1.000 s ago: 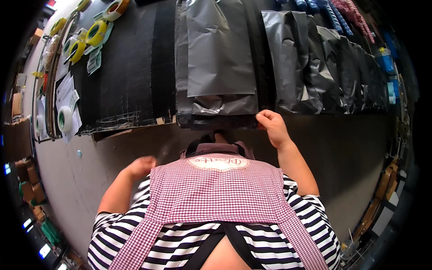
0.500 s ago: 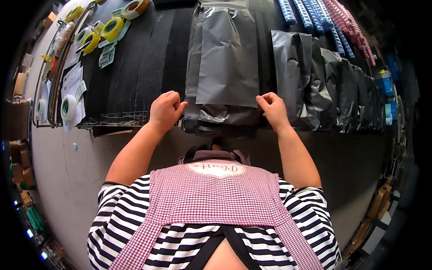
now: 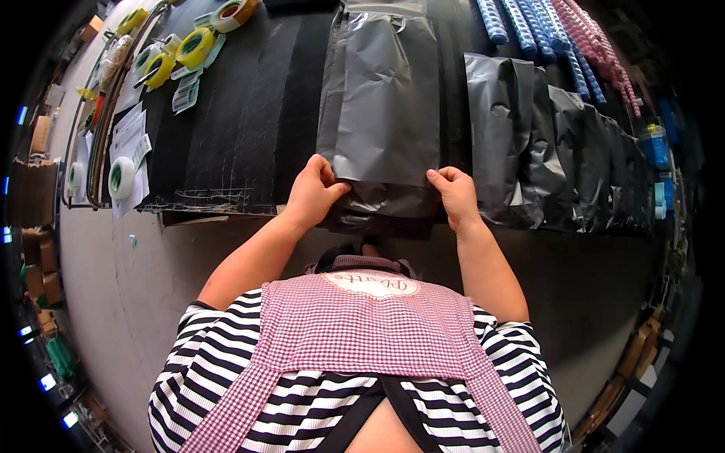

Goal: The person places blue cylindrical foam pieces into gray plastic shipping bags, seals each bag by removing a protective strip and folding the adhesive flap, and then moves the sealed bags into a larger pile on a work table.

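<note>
A stack of grey plastic mailing bags lies flat at the table's front edge, with its top bag (image 3: 387, 106) stretched lengthwise away from me. My left hand (image 3: 311, 195) is closed on the near left corner of that bag, thumb laid over the plastic. At the near right corner, my right hand (image 3: 458, 198) pinches the bag between thumb and fingers. Shiny, crumpled plastic of the bags below (image 3: 377, 201) shows between my hands and hangs over the edge.
Right of the stack, several folded grey bags (image 3: 498, 136) overlap in a row. Blue (image 3: 526, 26) and pink (image 3: 596, 41) bubbly-textured rolls lie behind them. Yellow tape rolls (image 3: 195, 48), labels (image 3: 186, 90), papers (image 3: 128, 143) and a white roll (image 3: 121, 178) sit at the left.
My left hand has moved right, from beside the stack onto the top bag's near left corner. My right hand stays at the right corner. The view has shifted slightly.
</note>
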Action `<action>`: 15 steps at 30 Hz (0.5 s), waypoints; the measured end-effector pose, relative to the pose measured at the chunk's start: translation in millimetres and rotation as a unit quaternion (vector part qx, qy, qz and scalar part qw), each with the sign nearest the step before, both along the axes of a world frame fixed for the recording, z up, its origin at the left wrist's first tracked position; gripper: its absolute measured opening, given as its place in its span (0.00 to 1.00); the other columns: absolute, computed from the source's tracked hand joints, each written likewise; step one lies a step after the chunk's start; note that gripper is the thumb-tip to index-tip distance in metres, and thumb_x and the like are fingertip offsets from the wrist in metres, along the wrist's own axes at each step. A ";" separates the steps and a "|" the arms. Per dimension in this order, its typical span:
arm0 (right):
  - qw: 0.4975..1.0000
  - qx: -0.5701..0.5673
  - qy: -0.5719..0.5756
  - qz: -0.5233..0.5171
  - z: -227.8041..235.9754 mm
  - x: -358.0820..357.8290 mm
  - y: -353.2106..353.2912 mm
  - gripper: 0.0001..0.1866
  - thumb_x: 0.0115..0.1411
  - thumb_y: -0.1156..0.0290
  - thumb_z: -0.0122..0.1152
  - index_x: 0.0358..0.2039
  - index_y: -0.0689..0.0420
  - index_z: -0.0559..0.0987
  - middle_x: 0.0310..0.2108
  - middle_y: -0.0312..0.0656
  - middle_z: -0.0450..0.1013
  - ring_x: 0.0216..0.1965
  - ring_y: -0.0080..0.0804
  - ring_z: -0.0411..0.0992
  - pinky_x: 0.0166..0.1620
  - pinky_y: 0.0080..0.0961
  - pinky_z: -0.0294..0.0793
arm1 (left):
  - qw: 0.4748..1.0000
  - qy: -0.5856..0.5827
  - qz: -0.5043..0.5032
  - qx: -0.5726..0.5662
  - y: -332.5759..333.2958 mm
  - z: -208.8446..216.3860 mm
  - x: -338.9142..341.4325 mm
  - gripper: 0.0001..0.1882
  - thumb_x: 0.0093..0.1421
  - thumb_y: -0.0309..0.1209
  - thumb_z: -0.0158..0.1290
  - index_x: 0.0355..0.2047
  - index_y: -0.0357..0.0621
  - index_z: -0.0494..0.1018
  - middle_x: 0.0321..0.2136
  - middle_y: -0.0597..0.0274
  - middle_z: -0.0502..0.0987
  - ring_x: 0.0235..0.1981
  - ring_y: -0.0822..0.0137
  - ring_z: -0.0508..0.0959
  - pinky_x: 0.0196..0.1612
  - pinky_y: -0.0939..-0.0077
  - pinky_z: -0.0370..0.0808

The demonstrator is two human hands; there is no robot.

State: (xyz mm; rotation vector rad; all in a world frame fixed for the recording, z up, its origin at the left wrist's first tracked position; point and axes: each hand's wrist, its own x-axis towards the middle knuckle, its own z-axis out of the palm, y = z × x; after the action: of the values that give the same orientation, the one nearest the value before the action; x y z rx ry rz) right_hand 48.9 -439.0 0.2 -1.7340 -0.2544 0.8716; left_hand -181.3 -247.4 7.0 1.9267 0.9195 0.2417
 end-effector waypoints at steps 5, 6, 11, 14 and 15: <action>0.993 0.063 0.092 -0.026 7.3 0.8 -10.8 0.08 0.65 0.70 0.66 0.30 0.57 0.78 0.27 0.30 0.73 0.29 0.19 0.69 0.37 0.22 0.72 | 0.905 -0.158 0.200 -0.340 -23.5 -8.4 -15.8 0.20 0.59 0.21 0.64 0.33 0.48 0.60 0.25 0.66 0.74 0.21 0.78 0.71 0.23 0.83 0.65; 0.992 0.062 0.108 -0.020 6.3 -0.9 -16.7 0.08 0.65 0.70 0.66 0.30 0.55 0.77 0.29 0.30 0.74 0.31 0.21 0.71 0.38 0.25 0.74 | 0.904 -0.161 0.202 -0.340 -27.2 -9.0 -20.3 0.20 0.59 0.21 0.64 0.33 0.48 0.60 0.25 0.66 0.74 0.22 0.78 0.72 0.23 0.83 0.66; 0.988 0.047 0.139 0.037 6.6 -7.0 -24.7 0.08 0.65 0.70 0.67 0.29 0.54 0.77 0.28 0.30 0.74 0.30 0.20 0.71 0.38 0.24 0.74 | 0.950 -0.127 0.109 -0.262 -22.1 -13.2 -26.7 0.18 0.59 0.21 0.65 0.36 0.45 0.62 0.29 0.66 0.75 0.30 0.77 0.75 0.31 0.81 0.73; 0.990 0.042 0.120 0.060 6.3 -4.3 -26.0 0.09 0.64 0.71 0.67 0.28 0.54 0.76 0.27 0.30 0.74 0.29 0.20 0.71 0.37 0.23 0.73 | 0.961 -0.097 0.095 -0.242 -20.5 -3.2 -27.6 0.17 0.59 0.22 0.65 0.39 0.44 0.65 0.34 0.66 0.75 0.33 0.77 0.75 0.37 0.81 0.75; 0.990 0.043 0.114 0.077 6.2 -3.5 -25.9 0.10 0.64 0.71 0.68 0.28 0.54 0.76 0.27 0.31 0.74 0.29 0.19 0.70 0.36 0.23 0.72 | 0.960 -0.091 0.092 -0.247 -19.8 2.2 -27.9 0.17 0.59 0.22 0.65 0.39 0.44 0.65 0.37 0.66 0.74 0.34 0.77 0.75 0.38 0.80 0.75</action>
State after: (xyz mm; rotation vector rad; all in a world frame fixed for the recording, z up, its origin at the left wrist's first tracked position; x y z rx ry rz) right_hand 45.4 -464.9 6.5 -1.5331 -0.2705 1.1458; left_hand -209.2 -267.3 9.2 1.3385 0.9328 0.2647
